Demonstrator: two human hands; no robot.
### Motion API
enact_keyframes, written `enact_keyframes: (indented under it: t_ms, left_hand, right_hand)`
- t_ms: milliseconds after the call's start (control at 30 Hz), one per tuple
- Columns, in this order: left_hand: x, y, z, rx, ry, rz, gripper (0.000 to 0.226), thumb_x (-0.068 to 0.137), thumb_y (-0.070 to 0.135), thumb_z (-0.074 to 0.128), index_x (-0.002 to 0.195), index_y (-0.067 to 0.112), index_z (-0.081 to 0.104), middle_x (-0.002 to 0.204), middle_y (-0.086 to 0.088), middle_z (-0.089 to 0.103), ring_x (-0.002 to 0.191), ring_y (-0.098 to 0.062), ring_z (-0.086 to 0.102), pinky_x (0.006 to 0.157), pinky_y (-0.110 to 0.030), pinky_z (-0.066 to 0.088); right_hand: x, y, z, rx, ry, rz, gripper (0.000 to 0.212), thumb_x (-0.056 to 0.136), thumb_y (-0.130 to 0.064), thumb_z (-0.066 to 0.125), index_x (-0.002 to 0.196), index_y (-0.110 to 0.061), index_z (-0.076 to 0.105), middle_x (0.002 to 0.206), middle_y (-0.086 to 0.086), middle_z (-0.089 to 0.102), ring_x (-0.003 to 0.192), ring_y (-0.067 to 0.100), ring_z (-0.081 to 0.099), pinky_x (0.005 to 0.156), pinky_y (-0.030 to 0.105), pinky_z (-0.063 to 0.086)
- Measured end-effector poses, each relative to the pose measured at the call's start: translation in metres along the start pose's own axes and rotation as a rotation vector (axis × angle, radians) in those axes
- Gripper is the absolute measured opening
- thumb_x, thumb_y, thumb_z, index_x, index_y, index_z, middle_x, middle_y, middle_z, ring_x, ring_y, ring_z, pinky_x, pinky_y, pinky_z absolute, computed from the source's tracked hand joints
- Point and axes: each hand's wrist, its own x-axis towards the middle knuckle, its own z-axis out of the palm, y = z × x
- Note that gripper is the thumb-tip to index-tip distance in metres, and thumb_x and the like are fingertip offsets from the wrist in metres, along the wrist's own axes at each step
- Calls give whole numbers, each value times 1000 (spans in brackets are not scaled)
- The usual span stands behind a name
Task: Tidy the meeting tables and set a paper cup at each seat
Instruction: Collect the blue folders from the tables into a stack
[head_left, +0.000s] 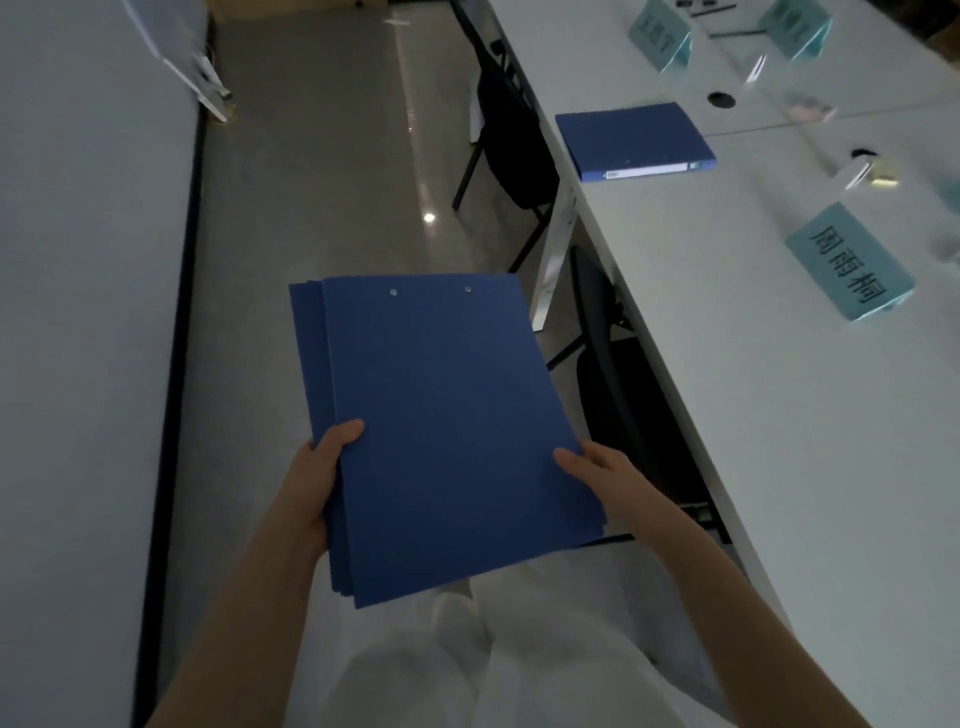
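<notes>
Two hands: left hand (317, 475) and right hand (605, 480) gripped the folder stack (447, 431) by its near corners, thumbs on top.
Hidden: fingers underneath, lower folders.
Stack axis: long side pointing away, left of the table (779, 415).
Beyond stack: single folder (634, 140) on table; blurred name cards (849, 260).

We see a dim room: glossy grey floor (322, 171) centre, white tabletop (779, 415) right, black chairs (511, 140) tucked under.

1. A stack of folders (441, 431) fills the frame's centre, with the left hand (319, 478) at its left edge and the right hand (605, 480) at its right.
2. A single folder (634, 140) lies on the table (779, 415) at upper right.
3. A name card (849, 260) stands on the table at right.
</notes>
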Motion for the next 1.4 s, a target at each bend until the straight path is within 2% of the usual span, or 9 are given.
enact_keyframes:
  t_ms: [167,267,333,433,600,733,967,1233,1400]
  left_hand:
    - [36,36,27,-17,-20,-73,26,90,35,58,107,15,63,99,-12,72,87,-30,68,67,-39,53]
    - [69,68,52,-22,-27,-85,18,92,31,55,99,15,62,82,-9,73,78,-29,66,64,-39,51]
    - [77,87,64,-23,-17,-60,14,93,28,55,95,15,61,75,-7,73,75,-28,66,64,-39,51]
    - [112,124,82,-20,-4,-37,17,94,29,54,99,15,62,91,-11,71,78,-29,66,65,-40,52]
    - [158,165,92,9,-28,42,40,94,32,54,133,23,51,118,-10,67,94,-29,69,62,-38,56]
    - [202,206,93,40,-75,-50,39,90,30,57,128,20,57,109,-7,72,91,-28,71,68,-39,55]
    - [297,281,101,78,-105,-91,43,85,27,69,126,17,60,105,-10,75,85,-30,74,60,-38,59]
    - [397,386,115,83,-165,-28,47,81,21,73,125,16,59,109,-11,73,86,-31,74,62,-41,59]
    - [440,434,145,97,-220,-1,57,70,22,76,124,16,60,111,-11,72,90,-33,73,64,-43,59]
  right_hand:
    - [59,-46,-12,358,-70,163,45,87,-51,56,116,-18,65,113,3,72,104,24,68,86,41,53]
    - [103,-81,-22,379,-65,216,45,86,-51,58,114,-17,65,109,7,73,100,28,69,84,43,54]
    - [120,-96,-25,386,-36,150,44,88,-47,59,118,-15,64,108,7,73,97,28,70,81,43,55]
    - [161,-132,-42,385,34,12,40,89,-40,61,121,-16,61,109,5,73,94,26,71,79,41,57]
    - [207,-180,-60,286,75,-92,40,87,-45,62,119,-20,55,115,3,68,96,23,70,88,48,56]
    - [249,-217,-62,202,111,-100,45,89,-47,59,121,-18,47,116,1,62,99,21,67,87,44,56]
    - [331,-277,-48,124,176,-127,46,90,-45,58,121,-15,41,118,1,57,102,18,63,87,41,56]
    - [424,-365,-57,284,238,-65,47,84,-40,67,123,-16,54,117,5,66,99,26,68,89,50,54]
    - [454,-402,-78,411,220,-42,43,86,-39,65,123,-17,58,115,3,70,98,25,69,88,46,56]
